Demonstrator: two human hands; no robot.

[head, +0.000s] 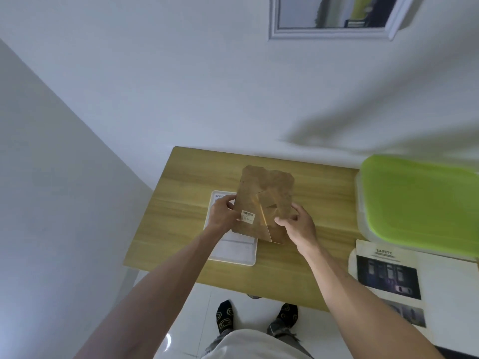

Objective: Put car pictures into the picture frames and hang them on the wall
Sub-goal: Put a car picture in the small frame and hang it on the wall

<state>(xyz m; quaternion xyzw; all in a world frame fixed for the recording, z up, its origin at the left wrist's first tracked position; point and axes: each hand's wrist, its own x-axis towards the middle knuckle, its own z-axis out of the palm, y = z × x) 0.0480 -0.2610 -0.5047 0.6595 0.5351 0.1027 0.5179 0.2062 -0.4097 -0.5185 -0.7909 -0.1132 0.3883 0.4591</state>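
I hold a brown backing board [261, 187] of a picture frame above the wooden table [176, 216]; it carries a fold-out stand and a small barcode sticker. My left hand [223, 216] grips its left edge and my right hand [298, 225] pinches its right lower edge. Under it lies a white picture frame [233, 251] flat on the table with a printed sheet in it. Car pictures [388, 275] headed "SAFETY" lie at the right. Another white frame [334, 19] hangs on the wall above.
A clear storage box with a bright green lid [417, 200] stands at the table's right end. White walls meet in a corner at the left. My socked feet [225, 316] stand on a glossy white floor in front of the table.
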